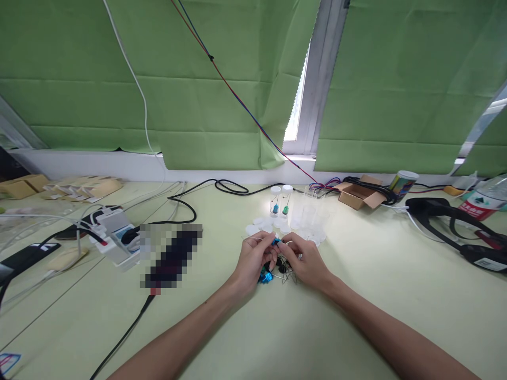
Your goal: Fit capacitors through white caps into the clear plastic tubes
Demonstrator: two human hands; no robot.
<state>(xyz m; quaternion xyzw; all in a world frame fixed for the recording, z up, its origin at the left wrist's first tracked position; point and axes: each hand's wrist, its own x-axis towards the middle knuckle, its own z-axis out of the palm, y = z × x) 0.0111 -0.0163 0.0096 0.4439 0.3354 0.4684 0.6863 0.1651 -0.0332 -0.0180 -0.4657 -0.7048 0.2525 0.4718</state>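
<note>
My left hand and my right hand meet at the table's middle, fingers pinched round a small blue piece. A thin wire-like stem sticks out leftward past my left fingers. Beneath the hands lies a pile of small parts: blue pieces, dark pieces and thin metal wires, partly hidden by my fingers. Just beyond stand two clear vials with white caps, one with a blue piece inside and one with a green piece. Round translucent lids lie around them.
Clear containers stand behind my right hand. An open cardboard box, a printed can and a black headset are to the right. At left are a white power strip, a pixelated dark object and cables.
</note>
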